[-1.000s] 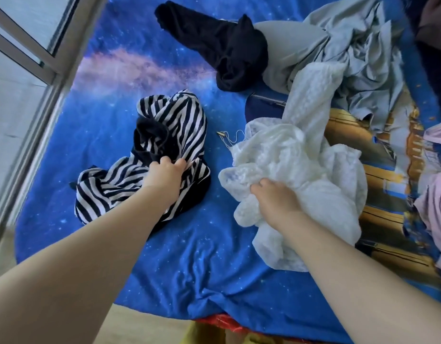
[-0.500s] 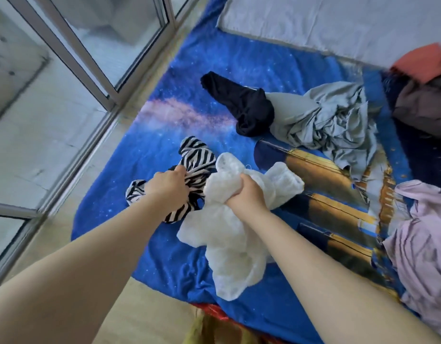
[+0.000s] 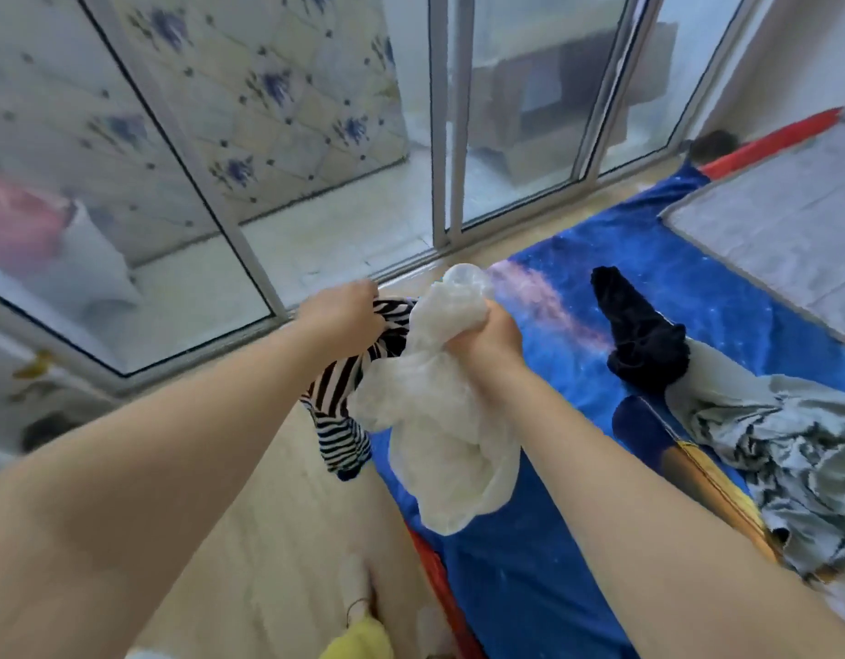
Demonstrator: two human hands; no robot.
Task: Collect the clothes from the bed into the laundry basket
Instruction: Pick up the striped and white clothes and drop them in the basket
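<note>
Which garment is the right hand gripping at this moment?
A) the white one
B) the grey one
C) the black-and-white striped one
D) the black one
A: the right hand is closed around the bunched white garment, lifted off the bed, while the left hand grips the striped garment; the black garment and grey garment lie on the bed.

In the right hand's [image 3: 482, 337] closed grip bunches a white garment [image 3: 439, 420] of thin, faintly sheer, crinkled cloth; touching it, clutched by the left hand [image 3: 344, 311], hangs a striped garment [image 3: 339, 411] of soft matt knit. Beyond the grips lie a smooth printed bedspread [image 3: 529, 563], a matt black garment [image 3: 644, 335], and pale wood-look flooring [image 3: 292, 539].
</note>
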